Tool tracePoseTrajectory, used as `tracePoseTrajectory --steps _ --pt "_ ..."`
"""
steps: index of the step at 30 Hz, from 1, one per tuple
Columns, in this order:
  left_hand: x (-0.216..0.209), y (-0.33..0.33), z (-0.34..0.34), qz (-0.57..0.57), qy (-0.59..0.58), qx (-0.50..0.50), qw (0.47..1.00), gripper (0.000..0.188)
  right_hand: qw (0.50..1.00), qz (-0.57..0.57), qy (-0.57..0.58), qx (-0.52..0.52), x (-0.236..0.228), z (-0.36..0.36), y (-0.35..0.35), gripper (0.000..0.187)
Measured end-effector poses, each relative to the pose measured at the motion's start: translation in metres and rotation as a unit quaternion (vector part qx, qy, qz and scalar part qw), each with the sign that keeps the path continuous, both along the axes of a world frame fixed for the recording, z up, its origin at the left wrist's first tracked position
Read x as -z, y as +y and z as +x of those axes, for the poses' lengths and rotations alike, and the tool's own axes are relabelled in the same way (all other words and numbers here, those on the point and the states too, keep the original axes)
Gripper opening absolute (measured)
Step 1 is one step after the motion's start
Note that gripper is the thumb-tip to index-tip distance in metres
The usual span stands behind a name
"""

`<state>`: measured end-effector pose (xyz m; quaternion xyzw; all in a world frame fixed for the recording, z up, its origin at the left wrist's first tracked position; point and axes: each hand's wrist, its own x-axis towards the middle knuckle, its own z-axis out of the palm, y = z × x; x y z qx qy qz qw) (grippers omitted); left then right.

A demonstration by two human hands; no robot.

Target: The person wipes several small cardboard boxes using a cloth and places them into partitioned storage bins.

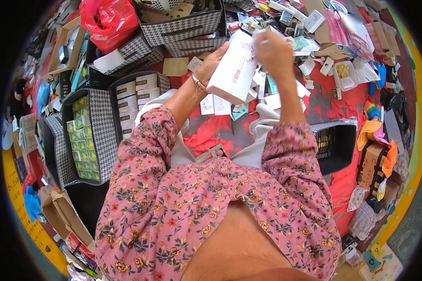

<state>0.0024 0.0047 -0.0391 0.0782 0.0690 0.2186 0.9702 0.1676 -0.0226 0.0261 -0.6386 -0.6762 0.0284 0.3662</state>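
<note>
A long white carton (234, 65) with pink and red print is held up in front of me, tilted with its far end to the right. My left hand (212, 65) grips its left side, the thumb along the edge; a bracelet is on that wrist. Against the carton's right side near the far end, my right hand (275, 54) is curled and a little blurred. Something whitish shows at its fingers, but I cannot make out what. Below the carton, white printed cards (215, 104) lie on the red-and-grey floor cover.
Houndstooth fabric bins stand at left, one with green packets (82, 140), another with small white boxes (137, 96). A red plastic bag (109, 25) sits far left. Mixed small goods (290, 23) cover the far side. A dark bin (335, 145) is at right, near a brown carton (372, 168).
</note>
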Motion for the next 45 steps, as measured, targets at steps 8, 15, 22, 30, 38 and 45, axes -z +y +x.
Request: tracePoseTrajectory --steps 8,15,22,30,38,45 --pt "-0.037 0.007 -0.005 0.059 -0.123 -0.027 0.99 0.098 0.916 -0.151 0.352 0.121 0.004 0.055 -0.004 0.041" --pt "-0.023 0.008 -0.015 0.049 -0.017 -0.077 0.996 0.064 0.934 0.041 0.355 0.01 -0.048 -0.013 -0.015 0.018" --pt "-0.006 -0.005 0.012 0.008 -0.003 -0.111 0.994 0.039 0.993 -0.005 -0.057 0.101 -0.006 0.008 -0.001 0.023" --pt "-0.026 0.02 -0.008 0.025 0.004 -0.261 0.965 0.046 0.839 -0.267 0.473 0.02 0.034 0.034 0.011 0.054" --pt "-0.017 0.02 -0.013 0.003 0.129 -0.289 0.948 0.034 0.863 -0.377 0.293 -0.161 0.02 -0.009 -0.005 0.054" --pt "-0.01 0.027 -0.012 0.125 0.208 -0.225 0.944 0.042 0.793 -0.369 0.479 -0.073 0.028 0.009 -0.002 0.04"
